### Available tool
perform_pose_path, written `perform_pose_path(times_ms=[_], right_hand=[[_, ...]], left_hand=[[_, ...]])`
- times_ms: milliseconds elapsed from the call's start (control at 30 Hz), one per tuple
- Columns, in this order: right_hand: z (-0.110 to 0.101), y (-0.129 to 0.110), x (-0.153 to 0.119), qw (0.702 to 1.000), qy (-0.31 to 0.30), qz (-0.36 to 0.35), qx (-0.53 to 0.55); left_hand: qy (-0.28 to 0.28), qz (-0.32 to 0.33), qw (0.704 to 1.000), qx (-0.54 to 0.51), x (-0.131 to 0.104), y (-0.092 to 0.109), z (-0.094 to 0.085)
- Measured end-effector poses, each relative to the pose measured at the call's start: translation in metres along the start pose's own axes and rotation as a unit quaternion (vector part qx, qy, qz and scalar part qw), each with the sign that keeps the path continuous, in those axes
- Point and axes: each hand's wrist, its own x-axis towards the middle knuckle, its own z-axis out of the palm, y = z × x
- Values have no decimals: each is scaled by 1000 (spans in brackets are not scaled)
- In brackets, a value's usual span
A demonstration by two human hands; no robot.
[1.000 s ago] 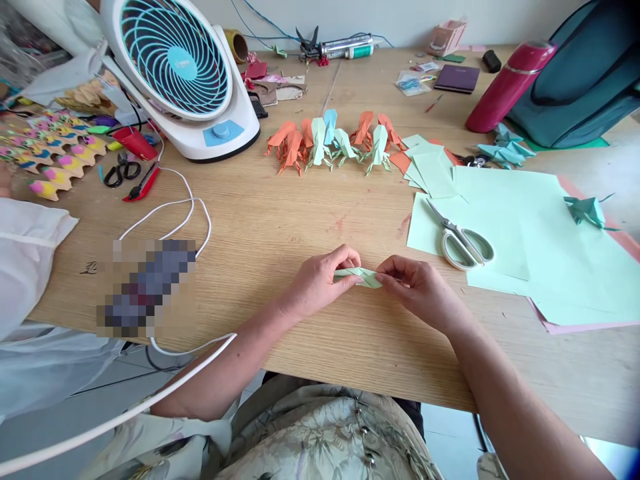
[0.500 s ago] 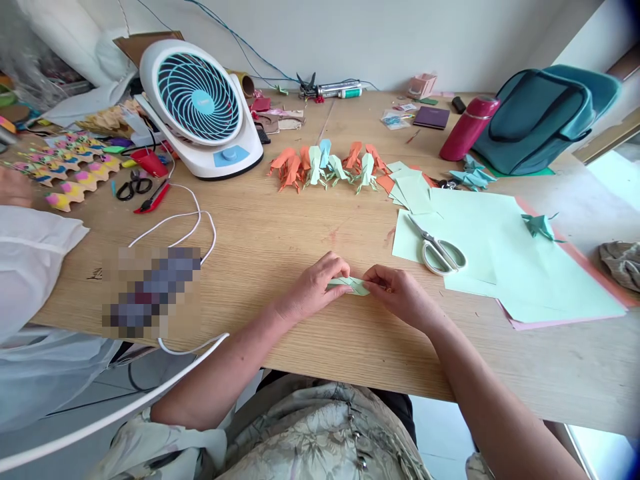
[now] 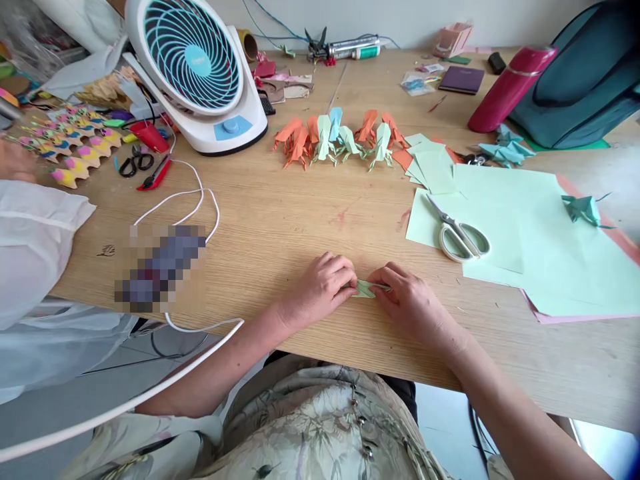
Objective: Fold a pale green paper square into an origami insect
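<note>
Between my two hands, low over the wooden table (image 3: 280, 233), is a small folded piece of pale green paper (image 3: 365, 289). My left hand (image 3: 325, 287) pinches its left end with curled fingers. My right hand (image 3: 407, 297) grips the right end between thumb and fingers. Much of the paper is hidden by my fingertips. To the right lie white-handled scissors (image 3: 463, 240) on large pale green sheets (image 3: 555, 267). Beyond my hands stands a row of folded paper figures in orange (image 3: 299, 145), pale green (image 3: 325, 141) and blue (image 3: 335, 122).
A white fan (image 3: 200, 73) stands at the back left, near a blurred-out object (image 3: 160, 270) with a white cable (image 3: 215, 207). A co-worker's sleeve (image 3: 40, 240) reaches in at left. A red bottle (image 3: 513, 90) and teal bag (image 3: 580, 80) stand back right.
The view has shifted, so the things on the right sit further right. My fingers have changed their hold slightly, and the folded paper shows at a different angle between them.
</note>
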Motion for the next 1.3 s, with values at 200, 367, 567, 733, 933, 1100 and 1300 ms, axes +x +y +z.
perform_pose_path(times_ms=[200,367,567,733,933,1100,1300], right_hand=[[3,3,-1,994,50,-54,-81],[-3,2,-11,994,40,-97,-41],[-9,11,-27,987,17,-148,-57],[-14,19,-32,983,-16,-175,-59],[-21,23,-31,972,-63,-208,-91],[-20,23,-31,969,-53,-219,-98],[-22,22,-31,968,-66,-217,-112]], left_hand=[[7,48,996,74,-5,10,3],[14,83,987,135,-16,21,6],[49,93,987,121,-28,19,11],[-24,106,991,76,-35,10,5],[-90,134,986,47,-36,1,-5],[-132,127,982,47,-38,-2,-6],[-140,92,986,26,-40,3,-6]])
